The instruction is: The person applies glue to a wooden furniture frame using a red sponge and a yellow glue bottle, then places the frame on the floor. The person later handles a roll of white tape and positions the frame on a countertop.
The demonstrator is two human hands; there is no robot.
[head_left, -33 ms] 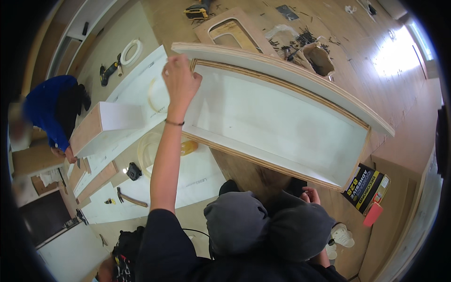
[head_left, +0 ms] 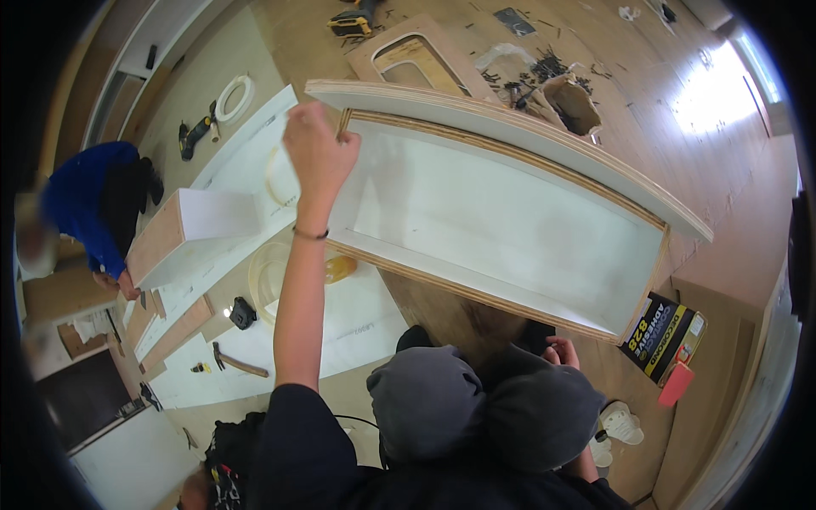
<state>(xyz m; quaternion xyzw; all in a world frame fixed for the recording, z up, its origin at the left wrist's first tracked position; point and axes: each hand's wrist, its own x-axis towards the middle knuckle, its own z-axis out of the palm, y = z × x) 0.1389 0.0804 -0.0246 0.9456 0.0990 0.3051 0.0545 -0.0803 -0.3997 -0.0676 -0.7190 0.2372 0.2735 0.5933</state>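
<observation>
Wooden floor (head_left: 650, 157) spans upper right; drawer (head_left: 497, 225) faces up, sloping lengthwise toward lower right. Left hand (head_left: 319, 153) clenched, right hand (head_left: 562, 351) half-curled; can't tell if grasping.

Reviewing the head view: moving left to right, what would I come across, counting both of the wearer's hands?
Co-worker in blue → black-and-yellow cordless drill → small black object → left hand → right hand → white shoe → red piece.
</observation>
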